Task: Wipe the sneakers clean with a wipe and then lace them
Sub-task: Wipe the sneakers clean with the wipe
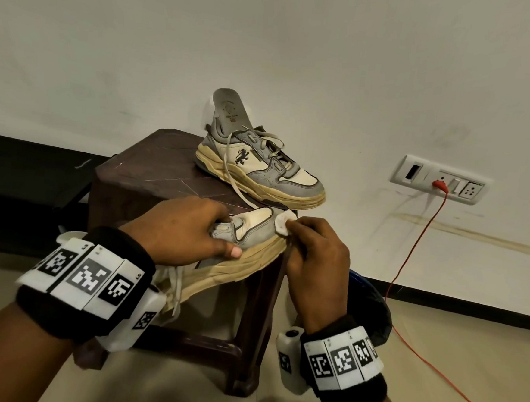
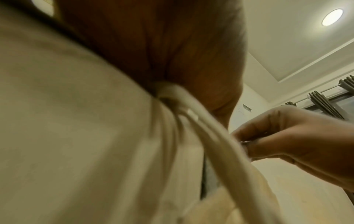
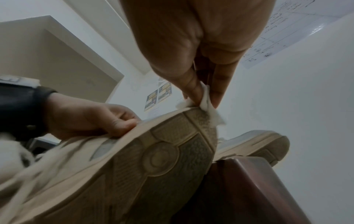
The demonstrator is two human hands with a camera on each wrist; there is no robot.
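Sneaker point(image 1: 249, 231) gripped, left hand point(image 1: 180, 229) | wipe point(image 3: 205, 98) pinched, right hand point(image 3: 201, 45) | tread: right wrist only

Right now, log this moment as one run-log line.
phase: wiping | left hand: grips near sneaker | right hand: pinches wipe at toe | far sneaker: on stool, untouched

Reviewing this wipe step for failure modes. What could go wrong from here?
1. The held sneaker juts past the stool edge, steadied only by the left hand; a hard wipe could tip it off.
2. The right hand pinches a small wipe at the toe; it may slip out or shred on the rough sole.
3. Loose laces dangle under the left wrist and could snag.
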